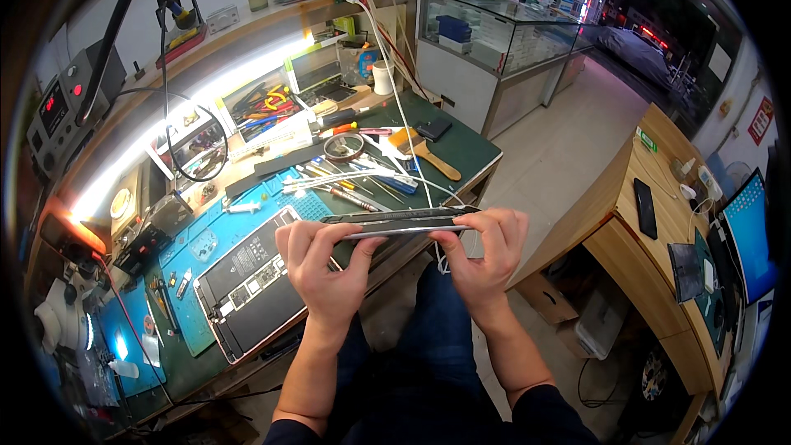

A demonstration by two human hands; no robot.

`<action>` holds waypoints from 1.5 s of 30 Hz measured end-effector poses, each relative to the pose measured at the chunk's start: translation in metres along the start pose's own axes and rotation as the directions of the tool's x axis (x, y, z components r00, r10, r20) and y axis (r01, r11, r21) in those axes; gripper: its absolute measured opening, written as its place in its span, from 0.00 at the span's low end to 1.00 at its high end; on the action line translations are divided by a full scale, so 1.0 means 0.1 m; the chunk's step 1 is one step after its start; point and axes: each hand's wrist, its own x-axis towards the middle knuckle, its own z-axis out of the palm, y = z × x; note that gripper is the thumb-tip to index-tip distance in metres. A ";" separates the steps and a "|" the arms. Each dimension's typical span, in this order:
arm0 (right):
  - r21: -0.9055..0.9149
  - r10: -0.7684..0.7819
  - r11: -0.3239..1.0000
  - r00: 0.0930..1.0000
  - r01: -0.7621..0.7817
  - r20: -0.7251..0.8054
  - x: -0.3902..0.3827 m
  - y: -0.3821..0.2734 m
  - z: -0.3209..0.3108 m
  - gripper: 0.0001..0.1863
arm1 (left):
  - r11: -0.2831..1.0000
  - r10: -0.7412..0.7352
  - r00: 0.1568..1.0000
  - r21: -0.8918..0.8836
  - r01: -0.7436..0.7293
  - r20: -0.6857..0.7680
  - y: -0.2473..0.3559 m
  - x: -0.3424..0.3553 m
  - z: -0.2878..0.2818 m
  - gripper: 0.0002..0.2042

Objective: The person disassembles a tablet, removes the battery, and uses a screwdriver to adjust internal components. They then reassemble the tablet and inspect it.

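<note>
Thin dark device (404, 222), edge-on, pinched between left hand (325, 262) and right hand (488, 251). Opened tablet (255, 282) on worktop (474, 142), pale print (244, 259) inside (too small to read).

A glaring white strip light (255, 72) along the back of the desk (474, 142) burns out to pure white and bleaches the parts trays beside it. A smaller white hotspot glares on the blue mat (136, 369) at lower left. The left hand (325, 259) and right hand (488, 247) are evenly lit and fairly sharp. Purple light tints the far floor (581, 82) near a dark doorway; shadow deepens beneath the wooden counter (606, 169). The fisheye lens bows straight edges, and black surrounds the round view; small distant items look soft.
</note>
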 end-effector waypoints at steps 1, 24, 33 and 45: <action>0.003 0.002 1.000 1.000 -0.002 0.009 0.01 0.00 -0.01 0.18 | 1.000 -0.001 1.000 0.000 0.001 -0.001 -0.01 0.00 0.00 0.14; 0.858 0.467 0.223 0.823 -0.463 0.323 -0.01 1.28 0.83 0.20 | 0.806 -0.129 0.991 -0.580 0.122 0.030 0.15 0.63 0.10 0.26; 0.774 0.329 -0.269 0.700 -0.573 0.633 -0.09 1.18 0.48 0.28 | 0.783 0.082 0.859 -0.566 0.258 0.505 0.68 0.19 -0.38 0.21; 0.678 0.328 -0.341 0.593 -0.651 0.735 -0.34 1.08 0.39 0.28 | 0.780 0.146 0.916 -0.613 0.126 0.375 0.79 -0.14 -0.15 0.23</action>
